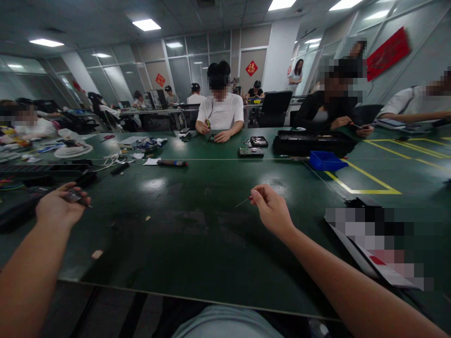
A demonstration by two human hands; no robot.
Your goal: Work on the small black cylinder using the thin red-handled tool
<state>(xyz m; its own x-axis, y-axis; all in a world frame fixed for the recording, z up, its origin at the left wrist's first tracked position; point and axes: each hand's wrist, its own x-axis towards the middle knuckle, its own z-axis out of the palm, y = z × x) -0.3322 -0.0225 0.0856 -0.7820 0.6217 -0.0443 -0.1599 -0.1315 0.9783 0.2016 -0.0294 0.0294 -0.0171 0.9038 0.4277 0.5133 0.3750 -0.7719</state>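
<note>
Creased cloth [225,324], right hand [272,207] around thin-shafted tool [243,203]

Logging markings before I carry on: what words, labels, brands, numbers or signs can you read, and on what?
"福": red diamond sign behind, right of centre.
Other red diamond, further left: too blurred.
Red banner, upper right: unreadable.
Pixelated item at right: unreadable.
Dark tool in left hand, thin tool in right hand: nothing legible.

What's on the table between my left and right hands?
In the head view, a small yellowish scrap lies on the green tabletop between your left hand and right hand, nearer the left.
</note>
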